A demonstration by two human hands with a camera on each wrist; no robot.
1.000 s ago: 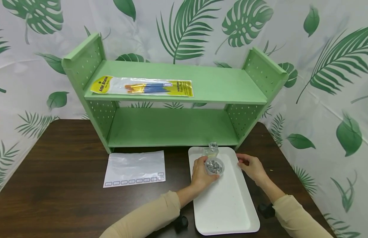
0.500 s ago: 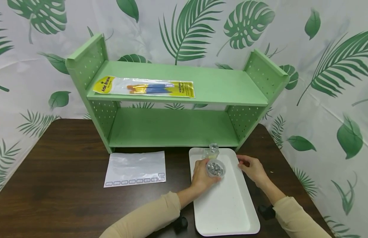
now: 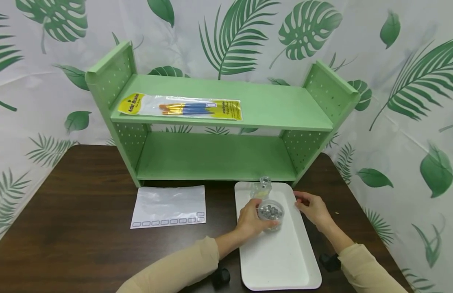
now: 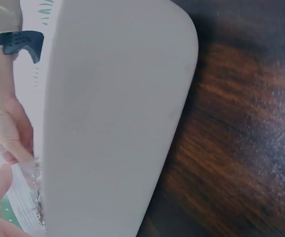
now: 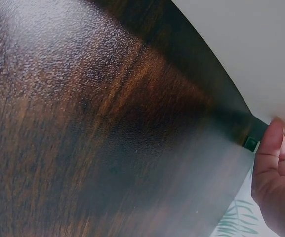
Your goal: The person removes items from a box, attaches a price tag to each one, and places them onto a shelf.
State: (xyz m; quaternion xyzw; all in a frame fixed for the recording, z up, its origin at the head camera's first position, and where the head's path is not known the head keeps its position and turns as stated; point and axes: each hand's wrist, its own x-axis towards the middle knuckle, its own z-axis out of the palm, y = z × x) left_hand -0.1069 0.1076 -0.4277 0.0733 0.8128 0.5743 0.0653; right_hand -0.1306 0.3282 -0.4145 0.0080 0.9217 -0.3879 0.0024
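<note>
My left hand (image 3: 250,219) grips a clear round tub (image 3: 275,225) of small silvery pieces over the white tray (image 3: 274,260). Its fingers and thumb reach around the tub's side. Just behind the tub, at the tray's far end, a clear glass-like bottle (image 3: 264,183) stands. My right hand (image 3: 314,209) pinches the tray's right rim near its far corner. In the right wrist view, the thumb and fingers of that hand (image 5: 278,182) meet at the tray's edge. The left wrist view shows the tub (image 4: 26,195) at lower left, partly cut off.
A green two-level shelf (image 3: 219,156) stands behind the tray, with a packet of artist brushes (image 3: 182,108) on its upper board. A white sheet with small printed boxes (image 3: 168,205) lies left of the tray on the dark wooden table (image 3: 83,228).
My left hand has moved the tub slightly right and nearer to me, away from the bottle, and more of its side shows. The right hand stays at the rim.
</note>
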